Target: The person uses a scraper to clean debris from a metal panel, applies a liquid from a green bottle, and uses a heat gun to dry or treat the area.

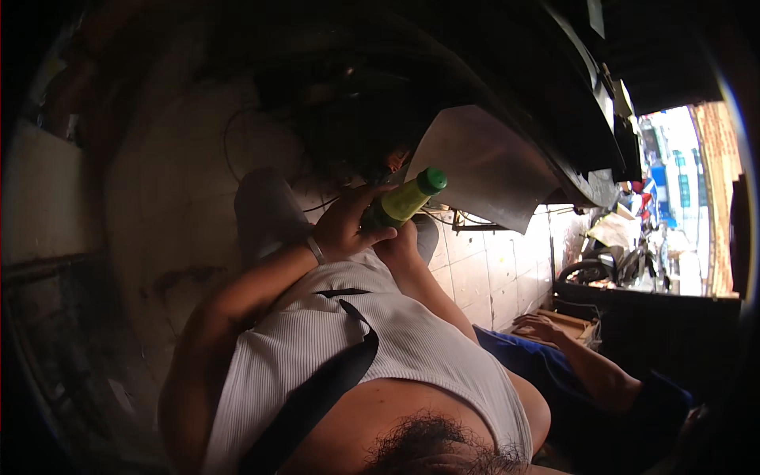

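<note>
A yellow-green bottle (404, 201) is held at an upward tilt in front of the torso, its green cap (432, 180) being directed toward the upper right. The bottle's lower part is gripped by the closed left hand (347, 223), below which a wristband (316, 250) is worn. The right hand (398, 242) is placed just below the bottle and partly hidden by it; whether it is closed cannot be told. A white ribbed top (427, 332) is worn by the person. Beyond the bottle, a curved grey panel (483, 162) is seen above a tiled floor (475, 277). At right, a co-worker's hand (537, 327) is seen beside what appears, in poor light, to be a wooden frame (574, 324).
</note>
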Available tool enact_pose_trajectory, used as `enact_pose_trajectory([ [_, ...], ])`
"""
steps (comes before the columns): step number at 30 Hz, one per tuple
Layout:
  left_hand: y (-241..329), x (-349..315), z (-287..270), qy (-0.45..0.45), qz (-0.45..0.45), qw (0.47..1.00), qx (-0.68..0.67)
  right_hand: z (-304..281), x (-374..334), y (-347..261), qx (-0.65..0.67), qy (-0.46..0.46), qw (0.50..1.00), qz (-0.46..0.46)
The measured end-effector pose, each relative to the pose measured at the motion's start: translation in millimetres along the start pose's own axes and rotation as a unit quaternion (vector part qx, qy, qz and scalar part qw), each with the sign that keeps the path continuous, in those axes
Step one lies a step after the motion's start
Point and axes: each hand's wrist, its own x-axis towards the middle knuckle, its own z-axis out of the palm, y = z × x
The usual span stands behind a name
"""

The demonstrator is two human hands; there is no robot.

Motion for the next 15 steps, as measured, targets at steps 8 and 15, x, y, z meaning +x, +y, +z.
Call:
enact_pose_trajectory([
  [8, 31, 14, -132, 0.146, 0.055, 0.963, 0.220, -56, -18, -23, -0.656, 0.057, 0.726, -0.199],
  [15, 23, 55, -237, 0.185, 0.055, 0.868, 0.458, -102, -35, -24, -0.080, 0.152, 0.985, -0.017],
])
